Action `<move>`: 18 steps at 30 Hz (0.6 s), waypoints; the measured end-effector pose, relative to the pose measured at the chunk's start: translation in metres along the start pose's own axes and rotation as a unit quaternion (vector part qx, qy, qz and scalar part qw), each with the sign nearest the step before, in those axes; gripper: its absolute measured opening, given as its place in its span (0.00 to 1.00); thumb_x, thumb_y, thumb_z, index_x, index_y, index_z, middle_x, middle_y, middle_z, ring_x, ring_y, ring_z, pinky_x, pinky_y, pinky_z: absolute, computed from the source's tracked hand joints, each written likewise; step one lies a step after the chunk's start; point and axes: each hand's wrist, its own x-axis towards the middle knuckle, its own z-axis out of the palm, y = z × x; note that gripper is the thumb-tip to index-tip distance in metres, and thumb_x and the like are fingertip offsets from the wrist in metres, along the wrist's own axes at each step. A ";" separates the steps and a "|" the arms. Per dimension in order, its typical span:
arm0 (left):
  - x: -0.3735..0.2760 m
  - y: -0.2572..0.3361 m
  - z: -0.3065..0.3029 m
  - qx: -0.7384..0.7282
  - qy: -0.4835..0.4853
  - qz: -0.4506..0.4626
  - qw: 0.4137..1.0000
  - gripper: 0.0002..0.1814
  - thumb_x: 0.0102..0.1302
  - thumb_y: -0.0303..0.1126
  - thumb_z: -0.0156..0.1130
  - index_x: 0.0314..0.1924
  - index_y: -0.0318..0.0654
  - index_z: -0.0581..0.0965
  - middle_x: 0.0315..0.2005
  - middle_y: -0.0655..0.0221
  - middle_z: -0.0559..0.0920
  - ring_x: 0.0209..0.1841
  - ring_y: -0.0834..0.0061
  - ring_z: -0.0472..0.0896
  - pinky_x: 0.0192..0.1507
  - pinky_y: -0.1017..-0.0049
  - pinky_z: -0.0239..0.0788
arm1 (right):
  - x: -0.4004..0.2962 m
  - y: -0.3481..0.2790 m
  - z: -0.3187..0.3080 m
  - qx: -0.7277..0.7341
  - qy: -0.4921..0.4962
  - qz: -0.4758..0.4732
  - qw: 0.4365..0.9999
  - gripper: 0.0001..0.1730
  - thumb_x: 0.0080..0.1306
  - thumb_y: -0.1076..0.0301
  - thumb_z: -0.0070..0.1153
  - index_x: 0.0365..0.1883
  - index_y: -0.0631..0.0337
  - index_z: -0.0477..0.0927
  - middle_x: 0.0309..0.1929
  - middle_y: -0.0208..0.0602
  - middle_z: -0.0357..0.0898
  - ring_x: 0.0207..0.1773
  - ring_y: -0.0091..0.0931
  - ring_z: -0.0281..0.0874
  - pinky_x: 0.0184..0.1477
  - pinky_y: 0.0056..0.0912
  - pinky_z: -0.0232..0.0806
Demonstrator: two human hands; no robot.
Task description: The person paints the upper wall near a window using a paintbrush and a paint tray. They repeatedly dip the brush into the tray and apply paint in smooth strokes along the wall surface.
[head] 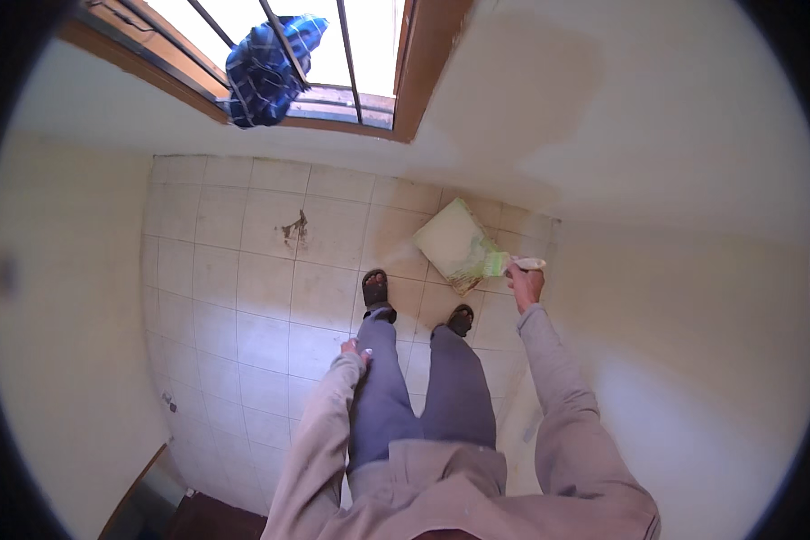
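Observation:
My right hand [528, 285] is closed around the pale handle of a paintbrush [497, 264]. The brush, smeared with light green paint, is at the near right corner of a square paint container [469, 278]. Pale cream-green paint appears to fill the container, and smears and brown marks cover its near corner. Whether the bristles touch the container or hover over it, I cannot tell. My left hand [356, 349] hangs beside my left knee, near or against the grey trousers [378, 378], with nothing seen in it.
My sandalled feet [375, 287] stand on a tiled floor [263, 283] bearing a dark stain [295, 228]. A wall [675, 290] rises close on my right. Ahead is a barred window [424, 67] with a blue checked cloth [263, 81] on its bars. A brown mat-like patch [216, 520] lies at lower left.

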 end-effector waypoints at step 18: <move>0.018 0.058 0.080 0.181 0.063 0.187 0.964 0.21 0.56 0.33 0.63 0.51 0.40 0.77 0.57 0.58 0.75 0.62 0.59 0.71 0.63 0.58 0.56 | 0.226 0.379 0.201 0.245 0.073 0.101 0.961 0.17 0.63 0.71 0.59 0.50 0.68 0.77 0.44 0.43 0.82 0.40 0.30 0.84 0.36 0.29 0.77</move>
